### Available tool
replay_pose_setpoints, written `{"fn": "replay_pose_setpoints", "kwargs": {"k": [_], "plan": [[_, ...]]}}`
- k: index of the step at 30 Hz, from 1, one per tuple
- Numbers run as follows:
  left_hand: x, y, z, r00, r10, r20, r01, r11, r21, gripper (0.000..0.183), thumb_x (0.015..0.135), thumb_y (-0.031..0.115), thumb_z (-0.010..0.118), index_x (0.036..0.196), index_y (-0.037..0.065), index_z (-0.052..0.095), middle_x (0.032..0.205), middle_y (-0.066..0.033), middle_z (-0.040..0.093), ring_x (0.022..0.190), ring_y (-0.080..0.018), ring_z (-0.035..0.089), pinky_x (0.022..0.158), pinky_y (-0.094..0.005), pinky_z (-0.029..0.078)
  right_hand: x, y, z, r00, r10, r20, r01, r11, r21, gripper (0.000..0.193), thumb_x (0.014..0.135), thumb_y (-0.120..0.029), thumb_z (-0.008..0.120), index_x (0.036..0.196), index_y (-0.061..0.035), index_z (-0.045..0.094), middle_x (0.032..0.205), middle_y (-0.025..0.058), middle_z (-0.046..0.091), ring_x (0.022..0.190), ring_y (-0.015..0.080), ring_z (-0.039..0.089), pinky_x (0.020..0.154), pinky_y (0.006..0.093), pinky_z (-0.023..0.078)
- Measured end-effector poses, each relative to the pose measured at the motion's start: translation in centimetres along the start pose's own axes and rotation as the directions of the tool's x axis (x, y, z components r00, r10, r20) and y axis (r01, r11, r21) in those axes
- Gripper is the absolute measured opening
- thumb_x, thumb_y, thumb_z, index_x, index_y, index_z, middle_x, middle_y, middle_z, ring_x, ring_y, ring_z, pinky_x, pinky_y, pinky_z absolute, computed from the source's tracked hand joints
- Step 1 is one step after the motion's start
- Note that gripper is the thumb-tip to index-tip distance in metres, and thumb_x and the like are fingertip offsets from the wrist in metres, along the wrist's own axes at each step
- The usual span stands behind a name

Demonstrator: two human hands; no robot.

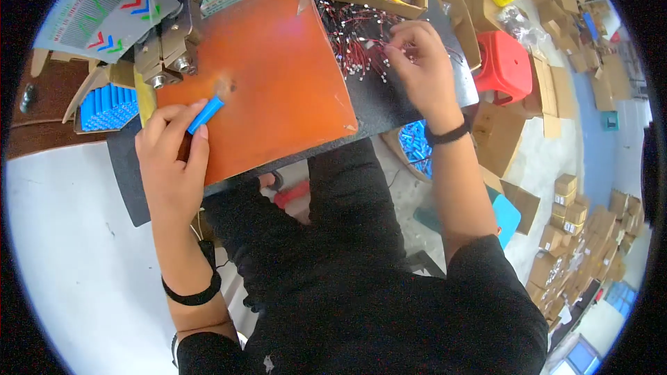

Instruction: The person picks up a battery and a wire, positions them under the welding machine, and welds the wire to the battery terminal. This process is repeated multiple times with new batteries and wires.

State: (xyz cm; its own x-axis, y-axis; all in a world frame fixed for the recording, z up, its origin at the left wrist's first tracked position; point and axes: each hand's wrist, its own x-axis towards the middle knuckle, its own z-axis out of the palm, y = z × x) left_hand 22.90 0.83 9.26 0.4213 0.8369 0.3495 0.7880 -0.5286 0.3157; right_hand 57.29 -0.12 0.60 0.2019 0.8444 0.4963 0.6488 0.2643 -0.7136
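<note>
A blue cylindrical battery cell (pixel 206 115) is gripped between the thumb and fingers of my left hand (pixel 170 146), tilted over the orange board (pixel 278 90). Its upper end points toward a worn, pale spot on the board. Just beyond that hand stands a metal machine head with two round electrode tips (pixel 167 62). To the right, my right hand (pixel 425 62) is over a pile of thin red and black wires with white connectors (pixel 358 35). Its thumb and index finger are pinched together; whatever is between them is too small to make out.
A carton of upright blue cells (pixel 108 107) sits at the left. Behind the wires stands a cardboard tray (pixel 375 0) with yellow-handled pliers and tape. Below the table edge is a container of loose blue cells (pixel 417 146). A red stool (pixel 504 66) and cardboard boxes stand at the right.
</note>
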Motion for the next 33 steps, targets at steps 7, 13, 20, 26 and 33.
{"fn": "replay_pose_setpoints", "kwargs": {"k": [7, 13, 20, 26, 33], "plan": [[-0.3, 0.0, -0.4, 0.999, -0.041, 0.031, 0.041, 0.999, -0.016, 0.024, 0.087, 0.010, 0.060, 0.110, 0.006, 0.067, 0.102, -0.0098, 0.060, 0.096, -0.0266, 0.056, 0.087, -0.0343, 0.040, 1.2, -4.8, -3.0, 0.995, 0.042, 0.092, -0.017, 0.967, -0.254, 0.014, 0.083, -0.009, 0.069, 0.096, -0.0025, 0.071, 0.081, 0.0065, 0.067, 0.073, 0.0143, 0.063, 0.066, 0.0260, 0.048], [0.1, -0.4, -0.5, 0.999, -0.044, 0.011, 0.044, 0.997, -0.064, 0.023, 0.082, 0.011, 0.065, 0.104, 0.007, 0.067, 0.100, -0.0080, 0.062, 0.095, -0.0266, 0.057, 0.085, -0.0373, 0.041, 0.8, -7.8, -4.7, 0.991, 0.124, -0.043, -0.120, 0.988, 0.095, 0.008, 0.083, -0.006, 0.067, 0.089, -0.0006, 0.069, 0.082, 0.0053, 0.066, 0.070, 0.0114, 0.059, 0.067, 0.0242, 0.047], [1.2, -0.7, -0.7, 0.999, -0.008, 0.038, 0.015, 0.981, -0.194, 0.028, 0.085, 0.008, 0.067, 0.112, 0.001, 0.061, 0.095, -0.0086, 0.061, 0.082, -0.0189, 0.056, 0.073, -0.0296, 0.046, -3.4, -12.4, -2.5, 0.993, 0.068, 0.100, -0.101, 0.919, 0.380, 0.004, 0.079, -0.002, 0.064, 0.080, -0.0005, 0.060, 0.078, 0.0031, 0.062, 0.077, 0.0113, 0.057, 0.073, 0.0252, 0.044], [0.5, 0.1, 1.0, 0.980, -0.198, 0.013, 0.170, 0.803, -0.571, 0.031, 0.086, 0.007, 0.068, 0.116, 0.001, 0.062, 0.096, -0.0034, 0.064, 0.083, -0.0091, 0.057, 0.076, -0.0235, 0.047, -2.4, -14.0, -0.9, 0.908, 0.243, 0.341, -0.408, 0.692, 0.596, 0.006, 0.081, -0.003, 0.050, 0.076, -0.0021, 0.052, 0.069, 0.0033, 0.051, 0.061, 0.0120, 0.047, 0.057, 0.0249, 0.037], [2.5, -0.2, 1.9, 0.959, -0.271, 0.077, 0.259, 0.742, -0.618, 0.033, 0.085, 0.013, 0.070, 0.114, -0.002, 0.062, 0.093, -0.0066, 0.068, 0.083, -0.0120, 0.062, 0.077, -0.0240, 0.049, -0.2, -14.5, 1.4, 0.771, 0.348, 0.533, -0.632, 0.522, 0.574, 0.009, 0.084, -0.006, 0.053, 0.075, -0.0038, 0.052, 0.065, 0.0011, 0.045, 0.053, 0.0092, 0.040, 0.047, 0.0240, 0.034]]}}
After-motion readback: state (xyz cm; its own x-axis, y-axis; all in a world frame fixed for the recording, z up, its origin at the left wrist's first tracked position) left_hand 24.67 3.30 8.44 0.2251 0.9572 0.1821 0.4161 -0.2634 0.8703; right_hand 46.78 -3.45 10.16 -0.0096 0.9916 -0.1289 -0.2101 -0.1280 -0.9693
